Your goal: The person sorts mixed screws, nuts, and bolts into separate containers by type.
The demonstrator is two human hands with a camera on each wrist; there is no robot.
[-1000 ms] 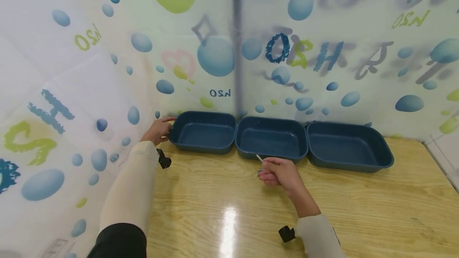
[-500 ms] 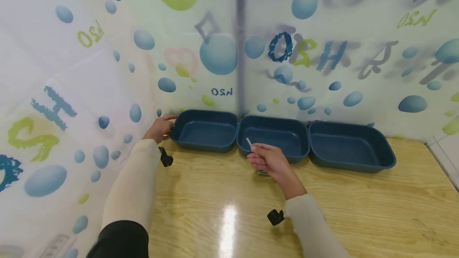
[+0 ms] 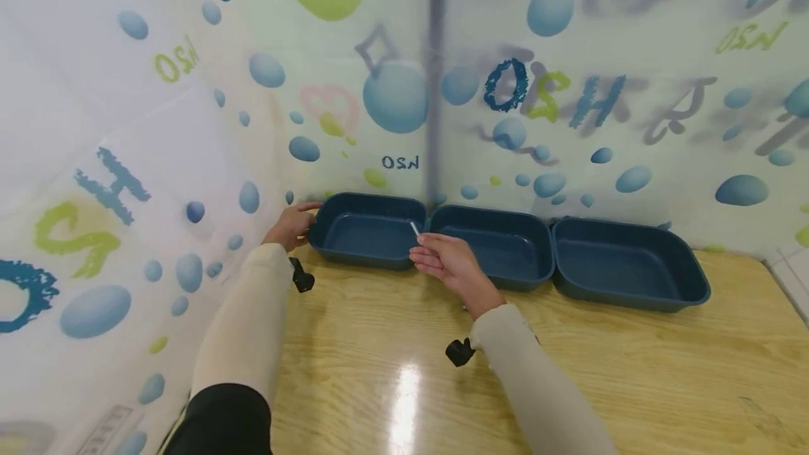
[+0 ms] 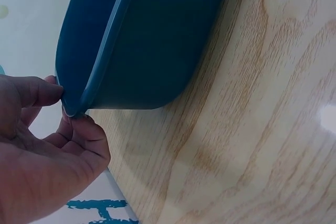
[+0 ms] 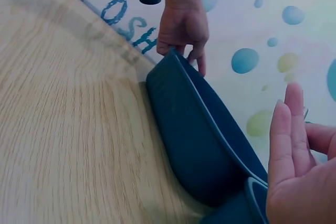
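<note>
My left hand [image 3: 291,227] pinches the left end rim of the left blue plastic bin [image 4: 142,51], thumb and fingers on either side of it in the left wrist view. My right hand [image 3: 450,262] holds a short, thin silver metal rod [image 3: 414,228], perhaps a bolt, between thumb and fingers. It hovers by the front, where the left and middle bins meet, and the rod's tip points up and left over the left bin's right end. In the right wrist view the fingers hide most of the rod.
The middle bin [image 3: 515,282] and right bin [image 3: 632,298] continue the row along the patterned wall covering [image 3: 398,100]. A small metal piece [image 3: 465,308] lies on the wooden table [image 3: 354,343], mostly hidden by the right wrist.
My right hand has moved left with the rod, from in front of the middle bin to the left bin's right end. The left hand stays on the rim. The head view has shifted slightly.
</note>
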